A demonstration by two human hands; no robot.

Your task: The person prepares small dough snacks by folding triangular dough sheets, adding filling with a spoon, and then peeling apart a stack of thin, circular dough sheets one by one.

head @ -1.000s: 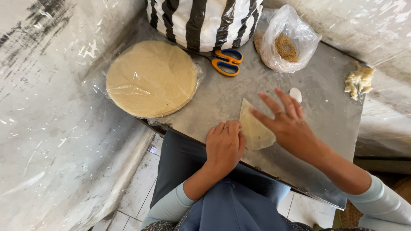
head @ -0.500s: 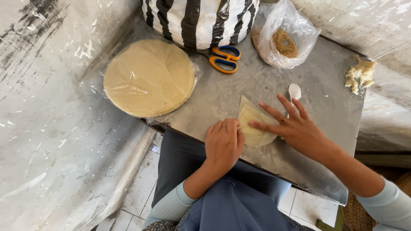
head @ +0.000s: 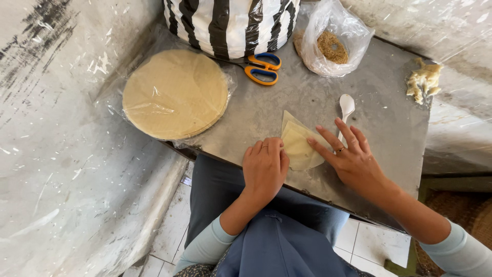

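Observation:
A folded pale dough wrapper (head: 298, 144) lies on the grey metal table (head: 379, 110) near its front edge. My left hand (head: 264, 166) rests with curled fingers on the wrapper's left edge. My right hand (head: 349, 156) lies flat, fingers spread, pressing the wrapper's right side. A white plastic spoon (head: 346, 109) sits just beyond my right fingers.
A round stack of wrappers in clear plastic (head: 176, 93) lies at the table's left. Orange-and-blue scissors (head: 260, 67), a black-and-white striped bag (head: 231, 24), a clear bag of brown crumbs (head: 333, 43) and a lump of dough (head: 423, 81) sit behind.
My right hand has slid left over the wrapper, folding its right side in. The spoon behind it now shows fully. My left hand has stayed put.

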